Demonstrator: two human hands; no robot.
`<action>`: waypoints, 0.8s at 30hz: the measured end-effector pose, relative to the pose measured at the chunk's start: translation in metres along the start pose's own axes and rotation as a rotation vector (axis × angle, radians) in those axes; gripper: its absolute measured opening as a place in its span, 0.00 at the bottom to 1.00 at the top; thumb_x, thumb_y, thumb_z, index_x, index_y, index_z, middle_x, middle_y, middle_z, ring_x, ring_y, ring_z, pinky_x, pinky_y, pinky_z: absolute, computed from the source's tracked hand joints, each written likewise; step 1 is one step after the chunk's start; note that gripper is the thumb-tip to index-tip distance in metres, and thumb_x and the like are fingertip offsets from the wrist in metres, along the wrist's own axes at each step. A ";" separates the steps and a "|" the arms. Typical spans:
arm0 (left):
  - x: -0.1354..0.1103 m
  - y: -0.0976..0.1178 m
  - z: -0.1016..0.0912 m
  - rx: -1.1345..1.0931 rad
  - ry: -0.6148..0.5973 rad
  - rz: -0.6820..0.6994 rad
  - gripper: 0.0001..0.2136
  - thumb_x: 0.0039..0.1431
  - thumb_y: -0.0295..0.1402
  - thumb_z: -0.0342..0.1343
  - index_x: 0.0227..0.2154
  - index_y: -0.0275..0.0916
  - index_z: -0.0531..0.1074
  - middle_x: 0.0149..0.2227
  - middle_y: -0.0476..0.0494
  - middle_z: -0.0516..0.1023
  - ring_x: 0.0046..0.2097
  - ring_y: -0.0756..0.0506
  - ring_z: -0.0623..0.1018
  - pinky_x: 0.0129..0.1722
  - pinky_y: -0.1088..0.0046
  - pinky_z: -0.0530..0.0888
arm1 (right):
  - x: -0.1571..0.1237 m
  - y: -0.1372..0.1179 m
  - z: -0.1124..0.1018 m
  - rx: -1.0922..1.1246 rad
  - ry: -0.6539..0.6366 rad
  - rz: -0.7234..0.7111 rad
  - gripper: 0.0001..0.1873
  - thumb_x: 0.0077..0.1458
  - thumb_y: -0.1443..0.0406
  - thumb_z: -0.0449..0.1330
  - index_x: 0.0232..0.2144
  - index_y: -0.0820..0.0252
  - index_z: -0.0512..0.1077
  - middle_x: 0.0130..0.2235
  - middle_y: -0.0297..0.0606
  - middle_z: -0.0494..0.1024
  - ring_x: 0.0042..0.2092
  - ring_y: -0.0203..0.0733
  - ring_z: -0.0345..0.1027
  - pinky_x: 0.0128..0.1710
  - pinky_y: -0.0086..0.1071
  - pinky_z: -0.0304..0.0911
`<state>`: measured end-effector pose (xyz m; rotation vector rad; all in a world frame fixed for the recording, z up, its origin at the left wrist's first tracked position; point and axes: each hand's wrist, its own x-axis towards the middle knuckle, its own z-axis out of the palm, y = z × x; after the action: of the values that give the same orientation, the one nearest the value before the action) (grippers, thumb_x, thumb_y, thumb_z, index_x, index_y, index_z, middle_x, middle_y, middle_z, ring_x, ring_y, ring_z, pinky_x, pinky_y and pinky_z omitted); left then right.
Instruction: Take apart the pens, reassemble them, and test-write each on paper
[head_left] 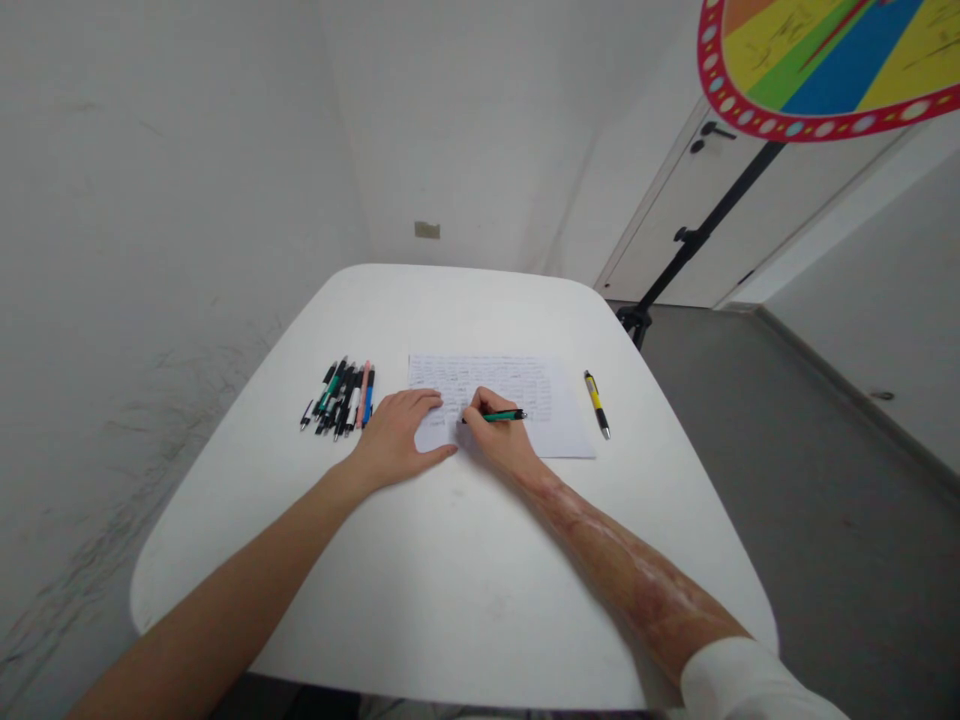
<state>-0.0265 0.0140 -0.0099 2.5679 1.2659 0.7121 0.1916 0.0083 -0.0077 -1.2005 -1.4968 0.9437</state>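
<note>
A white sheet of paper (566, 425) covered in lines of handwriting lies on the white table. My right hand (495, 425) is closed round a green and black pen (506, 414), its tip down at the lower left part of the sheet. The fingers partly hide the pen's front end. My left hand (401, 435) rests on the sheet's left edge, thumb and fingers spread apart, holding nothing. Just left of that hand lies a loose pile of several pens (341, 398), mostly black, with green, pink, white and blue ones among them.
A yellow and black pen (597, 404) lies alone right of the sheet. The white table (450, 590) has rounded corners, with walls behind and to the left. A colourful wheel (817, 70) on a black stand (697, 240) rises beyond the right side, near a door (675, 250).
</note>
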 end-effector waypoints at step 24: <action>0.000 -0.001 0.001 0.007 0.005 0.002 0.29 0.62 0.52 0.69 0.60 0.43 0.73 0.65 0.36 0.77 0.67 0.31 0.75 0.68 0.46 0.70 | 0.001 0.006 -0.001 -0.017 0.027 -0.018 0.11 0.56 0.65 0.58 0.24 0.53 0.60 0.23 0.25 0.61 0.28 0.36 0.54 0.30 0.33 0.50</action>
<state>-0.0272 0.0146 -0.0116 2.5752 1.2696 0.7159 0.1937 0.0110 -0.0135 -1.2063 -1.4947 0.9010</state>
